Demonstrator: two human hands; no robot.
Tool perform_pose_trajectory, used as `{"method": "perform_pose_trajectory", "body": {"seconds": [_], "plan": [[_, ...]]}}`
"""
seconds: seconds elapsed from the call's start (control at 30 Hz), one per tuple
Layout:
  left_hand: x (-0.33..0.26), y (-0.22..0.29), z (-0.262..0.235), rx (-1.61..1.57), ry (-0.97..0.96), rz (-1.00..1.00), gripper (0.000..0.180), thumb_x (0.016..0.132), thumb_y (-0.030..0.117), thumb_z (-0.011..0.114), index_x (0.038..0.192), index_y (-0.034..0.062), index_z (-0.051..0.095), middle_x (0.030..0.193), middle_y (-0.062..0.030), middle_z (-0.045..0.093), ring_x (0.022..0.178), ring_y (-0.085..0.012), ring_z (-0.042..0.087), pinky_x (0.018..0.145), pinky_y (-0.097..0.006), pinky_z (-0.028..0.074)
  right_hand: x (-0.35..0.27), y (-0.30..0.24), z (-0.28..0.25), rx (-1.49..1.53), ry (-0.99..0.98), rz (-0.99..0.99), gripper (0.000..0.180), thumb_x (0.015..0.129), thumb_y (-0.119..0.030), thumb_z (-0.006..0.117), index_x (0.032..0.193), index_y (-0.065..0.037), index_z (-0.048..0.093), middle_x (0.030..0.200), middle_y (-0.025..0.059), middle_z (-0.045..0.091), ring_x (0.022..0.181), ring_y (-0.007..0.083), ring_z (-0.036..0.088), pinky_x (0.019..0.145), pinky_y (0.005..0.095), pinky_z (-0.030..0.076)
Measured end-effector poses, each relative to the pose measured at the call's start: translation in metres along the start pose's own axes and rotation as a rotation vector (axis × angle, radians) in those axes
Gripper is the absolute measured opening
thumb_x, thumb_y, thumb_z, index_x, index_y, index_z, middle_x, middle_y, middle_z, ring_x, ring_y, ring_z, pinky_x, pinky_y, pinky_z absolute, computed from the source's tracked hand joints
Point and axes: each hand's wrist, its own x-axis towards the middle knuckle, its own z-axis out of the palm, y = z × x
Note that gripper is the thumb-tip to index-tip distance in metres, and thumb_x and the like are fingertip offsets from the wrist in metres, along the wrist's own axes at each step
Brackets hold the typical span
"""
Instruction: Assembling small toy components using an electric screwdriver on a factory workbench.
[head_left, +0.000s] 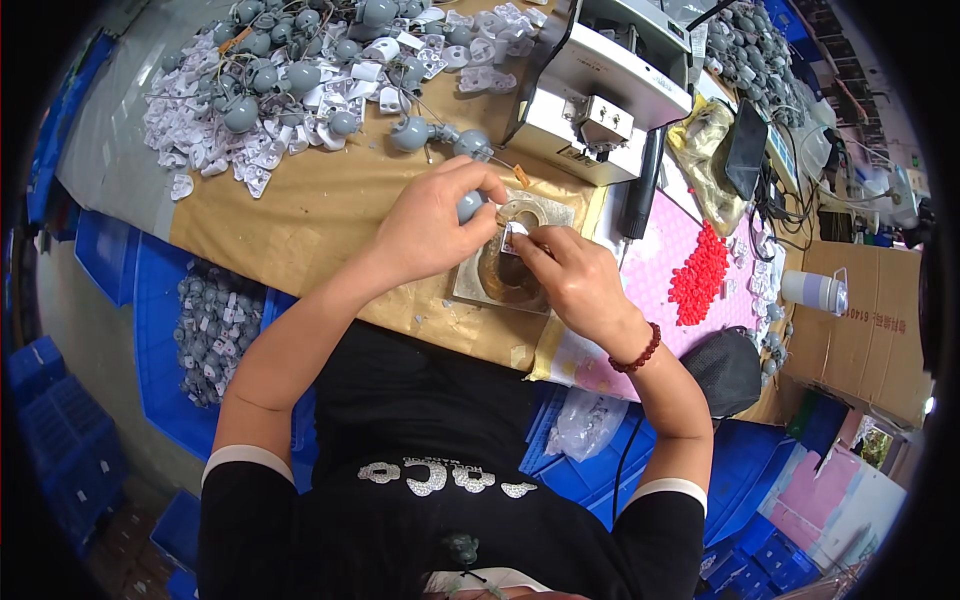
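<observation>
Blk shirt [400,420], L hand [432,222] grip pinching grey ball [469,206]; R hand [585,283] grip pinching wht pc [513,238]

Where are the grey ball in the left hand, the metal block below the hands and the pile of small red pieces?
Grey ball [469,206]: head view, on its visible middle.
Metal block [468,283]: head view, on its bare lower-left part.
Pile of small red pieces [700,277]: head view, near its middle.
</observation>
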Motion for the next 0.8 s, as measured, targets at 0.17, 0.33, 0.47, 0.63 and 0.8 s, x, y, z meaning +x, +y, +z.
{"method": "perform_pose_trajectory", "body": {"seconds": [0.17,0.33,0.47,0.63,0.8], "plan": [[-0.015,0.002,-0.002,0.121,-0.046,0.061,0.018,0.083,0.002,0.063,0.101,0.0015,0.064,0.098,-0.0132,0.062,0.093,-0.0306,0.063,0.083,-0.038,0.051,0.001,-0.012,-0.006,-0.091,-0.157,0.017,0.038,0.078,-0.007,0.063,0.116,0.0,0.065,0.107,0.0104,0.059,0.088,0.0242,0.063,0.069,0.035,0.055],[-0.039,0.001,0.009,0.352,-0.075,0.163,0.033,0.08,0.005,0.065,0.113,0.0063,0.064,0.116,-0.0125,0.06,0.104,-0.0324,0.06,0.086,-0.043,0.049,-0.003,-0.009,-0.004,-0.031,-0.099,0.008,0.036,0.076,-0.004,0.063,0.111,0.003,0.065,0.107,0.011,0.057,0.093,0.0249,0.061,0.071,0.0345,0.055],[-0.046,0.011,0.027,0.634,-0.016,0.339,0.046,0.075,0.008,0.069,0.121,0.0065,0.063,0.125,-0.0133,0.059,0.112,-0.0304,0.055,0.094,-0.046,0.044,-0.01,-0.005,0.001,0.071,-0.049,0.068,0.04,0.073,0.005,0.064,0.112,0.001,0.067,0.11,0.0117,0.06,0.1,0.0287,0.062,0.081,0.0364,0.055],[-0.046,0.002,0.036,0.724,-0.082,0.332,0.054,0.073,0.008,0.071,0.126,0.0049,0.062,0.133,-0.0142,0.057,0.119,-0.0293,0.054,0.1,-0.044,0.041,-0.034,0.021,-0.01,0.484,0.141,0.263,0.04,0.079,0.012,0.062,0.116,-0.001,0.068,0.115,0.0141,0.065,0.11,0.0291,0.062,0.095,0.0365,0.05],[-0.046,0.002,0.039,0.792,-0.091,0.409,0.049,0.076,0.006,0.065,0.124,-0.0015,0.061,0.131,-0.0214,0.058,0.119,-0.0319,0.055,0.098,-0.044,0.043,-0.054,0.031,-0.02,0.501,0.123,0.4,0.043,0.085,0.006,0.065,0.127,-0.003,0.062,0.121,0.0153,0.065,0.114,0.0295,0.062,0.1,0.0363,0.048]]}}
